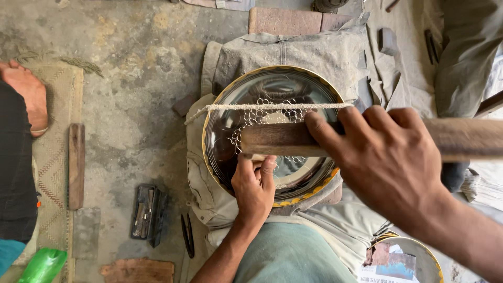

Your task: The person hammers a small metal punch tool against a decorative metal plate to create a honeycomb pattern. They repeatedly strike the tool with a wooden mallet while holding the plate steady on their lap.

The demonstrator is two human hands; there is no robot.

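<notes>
Over the steel bowl (pixel 272 86), right hand (pixel 390 162) is gripping a stiff wooden stick (pixel 277 140); left hand (pixel 254 186) fingers are seemingly pinching limp, delicate chain mesh (pixel 262 112).

A wooden strip (pixel 76 165), perhaps a tool case (pixel 148 215), and bricks (pixel 284 21).

Silver bowl (pixel 230 112) w/ yellow rim, brown wood stick (pixel 277 140), grey cloth (pixel 309 52), green bottle (pixel 44 264).

Floor-level workshop: bare concrete floor (pixel 131 78), small tool case (pixel 148 214), wood scraps (pixel 76 165), dusty cloth (pixel 293 52).
</notes>
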